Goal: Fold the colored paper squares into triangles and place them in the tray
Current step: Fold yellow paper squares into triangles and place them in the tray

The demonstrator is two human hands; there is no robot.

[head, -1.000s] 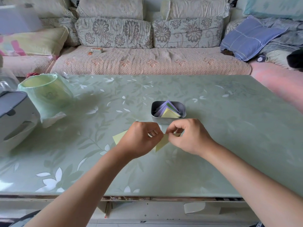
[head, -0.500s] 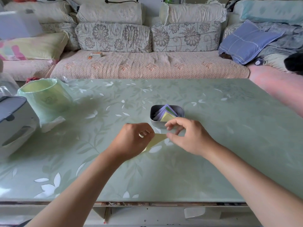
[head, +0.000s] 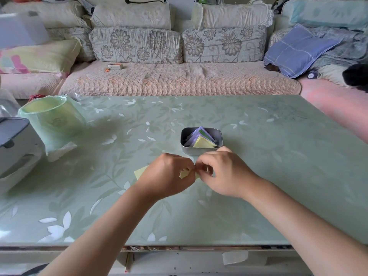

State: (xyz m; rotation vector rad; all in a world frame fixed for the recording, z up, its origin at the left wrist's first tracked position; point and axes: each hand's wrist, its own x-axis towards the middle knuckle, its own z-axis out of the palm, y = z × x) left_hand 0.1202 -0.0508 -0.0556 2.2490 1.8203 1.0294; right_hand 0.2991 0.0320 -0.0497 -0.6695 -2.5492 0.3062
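On the one green tabletop [head: 278, 176] I see my left hand [head: 167, 176] and right hand [head: 225, 174] both pinching a single yellow paper [head: 140, 172], just in front of the one metal tray [head: 201, 151]. Inside the tray, one yellow triangle [head: 203, 144] lies on top of purple ones I cannot count.

The pale yellow paper sheet [head: 141, 172] is mostly hidden under the left hand [head: 167, 176]; only one corner and a scrap between the hands show. That hand and the right hand [head: 225, 174] pinch it with fingers curled, tips unseen. The near right corner of the grey metal tray [head: 201, 150] sits behind a knuckle. At the left edge of the tabletop [head: 278, 176], a grey-and-white appliance [head: 14, 148] is cut off.
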